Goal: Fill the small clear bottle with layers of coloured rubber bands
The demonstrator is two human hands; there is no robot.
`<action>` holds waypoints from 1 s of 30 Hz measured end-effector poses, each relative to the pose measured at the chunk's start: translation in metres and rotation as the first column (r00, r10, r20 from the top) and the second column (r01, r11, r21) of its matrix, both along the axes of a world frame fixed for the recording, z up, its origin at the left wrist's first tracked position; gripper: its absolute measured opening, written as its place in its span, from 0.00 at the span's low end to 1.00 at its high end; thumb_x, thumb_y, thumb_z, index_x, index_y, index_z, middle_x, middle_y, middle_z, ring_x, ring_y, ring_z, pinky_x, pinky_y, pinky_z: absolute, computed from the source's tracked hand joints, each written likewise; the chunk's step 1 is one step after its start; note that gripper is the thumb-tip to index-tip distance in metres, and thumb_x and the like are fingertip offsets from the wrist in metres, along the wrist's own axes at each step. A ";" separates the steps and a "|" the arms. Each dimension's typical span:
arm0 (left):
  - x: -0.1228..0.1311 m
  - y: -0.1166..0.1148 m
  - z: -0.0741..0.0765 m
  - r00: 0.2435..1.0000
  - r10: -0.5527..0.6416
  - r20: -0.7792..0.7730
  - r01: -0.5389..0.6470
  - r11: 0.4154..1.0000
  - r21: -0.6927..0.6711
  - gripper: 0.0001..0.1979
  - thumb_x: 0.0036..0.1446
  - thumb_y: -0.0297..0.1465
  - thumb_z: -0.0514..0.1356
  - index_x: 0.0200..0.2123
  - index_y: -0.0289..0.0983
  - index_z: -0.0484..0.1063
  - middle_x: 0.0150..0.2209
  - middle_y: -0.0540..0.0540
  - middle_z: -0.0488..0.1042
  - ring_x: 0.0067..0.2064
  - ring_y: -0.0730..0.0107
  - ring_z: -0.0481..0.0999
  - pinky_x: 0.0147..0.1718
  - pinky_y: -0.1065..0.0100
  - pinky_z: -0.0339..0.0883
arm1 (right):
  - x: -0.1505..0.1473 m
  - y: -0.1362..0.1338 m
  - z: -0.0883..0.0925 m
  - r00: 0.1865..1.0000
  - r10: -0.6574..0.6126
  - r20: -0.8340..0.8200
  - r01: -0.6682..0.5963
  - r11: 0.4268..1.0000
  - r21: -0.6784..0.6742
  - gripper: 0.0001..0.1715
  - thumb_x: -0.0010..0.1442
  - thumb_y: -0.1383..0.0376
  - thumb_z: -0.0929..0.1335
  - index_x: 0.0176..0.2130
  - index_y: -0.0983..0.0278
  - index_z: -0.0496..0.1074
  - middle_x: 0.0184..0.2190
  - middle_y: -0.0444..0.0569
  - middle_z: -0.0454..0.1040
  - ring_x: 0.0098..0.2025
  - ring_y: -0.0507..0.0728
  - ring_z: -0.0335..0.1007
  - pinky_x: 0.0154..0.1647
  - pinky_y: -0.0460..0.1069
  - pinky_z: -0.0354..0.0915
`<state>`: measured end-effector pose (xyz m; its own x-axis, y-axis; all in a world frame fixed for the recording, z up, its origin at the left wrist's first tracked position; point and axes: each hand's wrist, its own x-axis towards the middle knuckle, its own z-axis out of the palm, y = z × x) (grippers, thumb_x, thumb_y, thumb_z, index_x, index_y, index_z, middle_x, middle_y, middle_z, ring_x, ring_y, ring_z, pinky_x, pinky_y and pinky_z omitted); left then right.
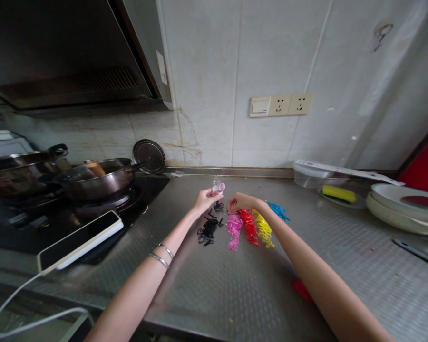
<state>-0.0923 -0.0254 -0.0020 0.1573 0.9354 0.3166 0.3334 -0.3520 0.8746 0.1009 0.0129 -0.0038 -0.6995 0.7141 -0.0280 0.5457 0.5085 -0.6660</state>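
Observation:
My left hand is closed round a small clear jar, raised above the counter. A pink loop shows at the jar's right side. My right hand is just above the far end of a pile of pink rubber bands, its fingers bent together; whatever they pinch is too small to make out. Black rubber bands lie on the left. To the right of the pink ones are red bands and yellow bands. Blue bands lie beyond my right forearm, which partly covers them.
A stove with a pan and a pot is on the left. A white phone-like device with a cable lies at its edge. Stacked plates, a yellow sponge and a knife are on the right.

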 end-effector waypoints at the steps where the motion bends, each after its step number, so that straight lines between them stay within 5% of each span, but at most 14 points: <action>1: 0.000 0.000 0.000 1.000 0.002 -0.007 -0.002 1.000 -0.005 0.22 0.45 0.38 0.61 0.44 0.34 0.71 0.41 0.44 0.75 0.43 0.66 0.71 0.44 0.66 0.62 | 0.000 0.000 0.000 1.000 0.007 0.000 -0.007 1.000 -0.009 0.10 0.39 0.65 0.69 0.26 0.66 0.76 0.20 0.43 0.73 0.23 0.50 0.63 0.25 0.44 0.59; 9: -0.003 0.002 -0.003 0.995 -0.046 0.090 0.045 0.999 0.015 0.22 0.43 0.38 0.63 0.41 0.33 0.73 0.38 0.43 0.76 0.39 0.65 0.72 0.43 0.64 0.62 | -0.001 -0.003 0.004 0.996 -0.005 0.085 0.006 1.000 -0.012 0.15 0.40 0.65 0.68 0.32 0.68 0.75 0.21 0.44 0.72 0.24 0.50 0.63 0.23 0.43 0.58; 19: -0.005 0.003 -0.007 0.979 -0.098 0.180 0.100 0.995 -0.004 0.23 0.42 0.38 0.64 0.42 0.33 0.73 0.38 0.43 0.76 0.39 0.65 0.72 0.43 0.65 0.62 | 0.001 -0.002 0.005 0.995 0.015 0.104 -0.013 1.000 -0.017 0.10 0.41 0.67 0.66 0.26 0.69 0.75 0.22 0.45 0.73 0.24 0.50 0.64 0.26 0.43 0.60; 25: -0.007 0.006 -0.011 0.974 -0.118 0.194 0.121 0.993 -0.003 0.24 0.42 0.38 0.64 0.44 0.34 0.72 0.40 0.42 0.75 0.42 0.63 0.71 0.46 0.63 0.61 | 0.012 -0.003 0.014 1.000 -0.013 0.009 0.013 1.000 0.015 0.12 0.44 0.64 0.65 0.28 0.69 0.74 0.23 0.45 0.74 0.24 0.49 0.64 0.25 0.43 0.59; 30: -0.007 0.005 -0.008 0.975 -0.124 0.186 0.126 0.992 -0.003 0.23 0.42 0.38 0.64 0.42 0.33 0.73 0.39 0.42 0.75 0.41 0.63 0.72 0.45 0.63 0.61 | 0.014 -0.016 0.040 0.979 -0.115 -0.171 0.116 0.993 -0.007 0.13 0.46 0.61 0.66 0.30 0.68 0.73 0.23 0.46 0.72 0.22 0.48 0.62 0.21 0.42 0.59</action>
<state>-0.0997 -0.0202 -0.0103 0.2132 0.9169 0.3373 0.1192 -0.3671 0.9225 0.1148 -0.0032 0.0366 -0.6067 0.7902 0.0865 0.4795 0.4505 -0.7531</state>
